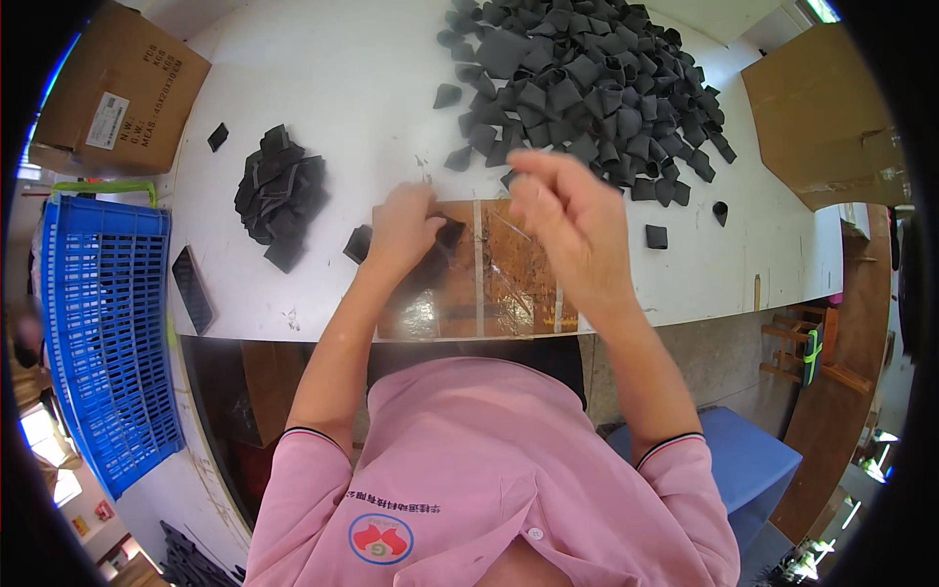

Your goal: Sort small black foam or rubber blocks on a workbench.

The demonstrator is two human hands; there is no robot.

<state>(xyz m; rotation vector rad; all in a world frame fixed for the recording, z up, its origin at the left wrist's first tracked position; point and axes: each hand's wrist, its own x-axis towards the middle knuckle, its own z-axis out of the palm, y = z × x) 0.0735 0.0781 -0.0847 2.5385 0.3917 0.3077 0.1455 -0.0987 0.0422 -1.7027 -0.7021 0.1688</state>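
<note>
My left hand (403,233) is closed, thumb and fingers pinching a dark fabric piece (451,231) over the left part of a brown, tape-covered board (518,284). Beside its wrist, another dark folded piece (358,245) lies at the board's left edge. Above the board's right part hovers my right hand (577,225), blurred by motion, its fingers curled together. A bit of dark material (509,179) shows at those fingertips; whether it is gripped or lies behind them is unclear. Beyond spreads a large heap of dark grey folded fabric pieces (587,88).
A smaller stack of dark pieces (279,196) lies left, near a black phone-like slab (192,291). Loose pieces (656,237) lie right of my right hand. Cardboard boxes (127,88) (827,112) flank the white table (342,98). A blue crate (108,333) stands left, a blue stool (748,460) lower right.
</note>
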